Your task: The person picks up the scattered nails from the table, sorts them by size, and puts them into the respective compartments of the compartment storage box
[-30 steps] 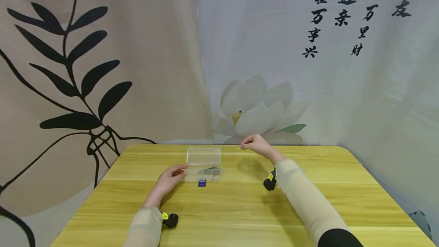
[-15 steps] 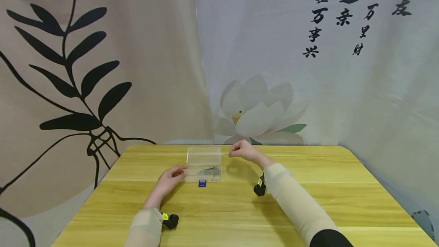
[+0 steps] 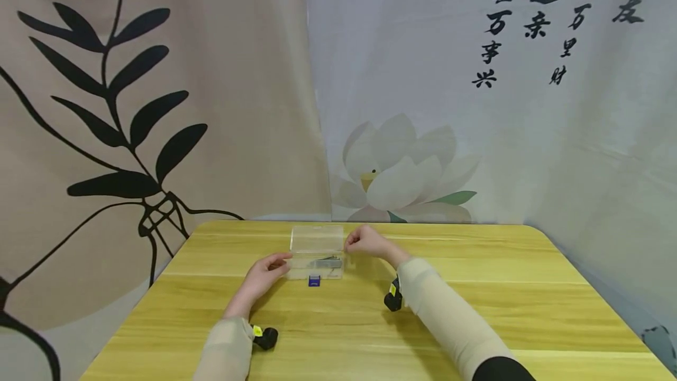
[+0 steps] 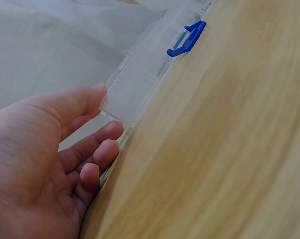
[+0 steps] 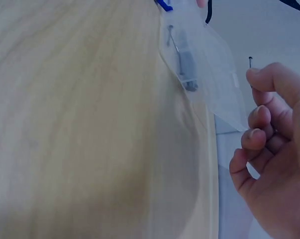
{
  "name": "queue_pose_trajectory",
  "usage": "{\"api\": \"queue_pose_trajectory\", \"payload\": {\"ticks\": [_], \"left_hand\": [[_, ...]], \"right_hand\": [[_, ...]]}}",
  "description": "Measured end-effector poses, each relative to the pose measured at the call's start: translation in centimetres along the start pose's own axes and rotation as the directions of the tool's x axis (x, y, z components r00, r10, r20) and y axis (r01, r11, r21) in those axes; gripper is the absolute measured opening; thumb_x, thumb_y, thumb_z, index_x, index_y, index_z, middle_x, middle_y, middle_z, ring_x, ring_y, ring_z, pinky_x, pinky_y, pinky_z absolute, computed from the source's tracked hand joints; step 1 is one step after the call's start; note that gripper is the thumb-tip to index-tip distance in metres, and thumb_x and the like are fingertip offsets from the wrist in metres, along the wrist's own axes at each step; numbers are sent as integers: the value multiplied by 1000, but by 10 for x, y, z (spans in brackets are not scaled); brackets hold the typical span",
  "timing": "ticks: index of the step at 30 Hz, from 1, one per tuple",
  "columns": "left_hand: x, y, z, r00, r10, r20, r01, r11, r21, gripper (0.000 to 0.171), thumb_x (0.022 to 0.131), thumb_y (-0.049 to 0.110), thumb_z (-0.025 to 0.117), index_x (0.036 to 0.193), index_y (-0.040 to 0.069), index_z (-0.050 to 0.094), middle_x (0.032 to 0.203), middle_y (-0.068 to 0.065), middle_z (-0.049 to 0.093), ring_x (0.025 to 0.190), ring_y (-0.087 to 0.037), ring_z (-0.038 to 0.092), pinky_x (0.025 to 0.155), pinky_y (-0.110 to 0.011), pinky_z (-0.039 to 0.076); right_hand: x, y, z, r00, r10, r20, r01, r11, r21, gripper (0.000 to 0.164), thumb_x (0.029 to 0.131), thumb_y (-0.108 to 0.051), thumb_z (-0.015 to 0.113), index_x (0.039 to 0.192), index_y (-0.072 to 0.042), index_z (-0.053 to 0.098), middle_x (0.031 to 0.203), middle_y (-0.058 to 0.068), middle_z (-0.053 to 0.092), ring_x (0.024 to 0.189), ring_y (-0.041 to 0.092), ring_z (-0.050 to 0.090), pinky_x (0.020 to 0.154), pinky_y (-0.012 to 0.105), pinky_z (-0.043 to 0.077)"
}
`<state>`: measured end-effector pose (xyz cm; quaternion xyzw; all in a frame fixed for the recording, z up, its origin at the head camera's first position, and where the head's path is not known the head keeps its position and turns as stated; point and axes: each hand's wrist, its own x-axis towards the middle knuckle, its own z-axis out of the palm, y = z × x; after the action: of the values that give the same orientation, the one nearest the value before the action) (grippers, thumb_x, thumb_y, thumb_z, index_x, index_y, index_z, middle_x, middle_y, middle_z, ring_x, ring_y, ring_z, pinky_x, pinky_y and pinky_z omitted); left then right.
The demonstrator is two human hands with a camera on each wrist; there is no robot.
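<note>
A clear plastic box (image 3: pixel 298 274) lies on the table with its lid (image 3: pixel 316 239) tipped back and a blue latch (image 3: pixel 314 281) at the front. My left hand (image 3: pixel 262 275) holds the box's left end, the thumb at its upper edge and curled fingers against the side, as the left wrist view shows. Between thumb and forefinger, my right hand (image 3: pixel 367 240) pinches a thin nail (image 5: pixel 250 61), its flat head pointing up. That hand is beside the lid's right edge. More nails (image 5: pixel 175 47) lie in the box's right part; their details are blurred.
The wooden table (image 3: pixel 449 310) extends to both sides and in front of the box. A printed cloth (image 3: pixel 254 104) with plant and flower patterns hangs behind the table's back edge. Each wrist carries a small black camera (image 3: pixel 393 297).
My right hand has moved left and slightly down, bringing the nail close to the box's right side. The left hand keeps its place at the box.
</note>
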<state>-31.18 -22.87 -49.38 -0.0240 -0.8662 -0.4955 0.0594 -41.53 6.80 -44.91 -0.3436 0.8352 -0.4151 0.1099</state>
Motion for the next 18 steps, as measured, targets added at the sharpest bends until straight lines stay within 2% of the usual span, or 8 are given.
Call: {"api": "queue_pose_trajectory", "payload": {"ticks": [10, 18], "left_hand": [[2, 0, 0, 1000, 16, 6, -16, 1000, 3, 34, 96, 17, 64, 128, 8, 64, 109, -6, 64, 98, -20, 57, 87, -39, 43], [1, -2, -1, 1000, 15, 7, -15, 1000, 9, 33, 96, 16, 63, 128, 8, 64, 108, -6, 64, 96, -19, 56, 86, -39, 43]], "right_hand": [[1, 1, 16, 999, -19, 31, 19, 1000, 9, 7, 87, -5, 67, 85, -2, 73, 79, 1, 68, 67, 11, 53, 65, 25, 45], [1, -2, 27, 999, -32, 38, 34, 998, -55, 5, 84, -6, 69, 82, -4, 73, 74, -4, 66, 62, 6, 49, 62, 23, 43]]}}
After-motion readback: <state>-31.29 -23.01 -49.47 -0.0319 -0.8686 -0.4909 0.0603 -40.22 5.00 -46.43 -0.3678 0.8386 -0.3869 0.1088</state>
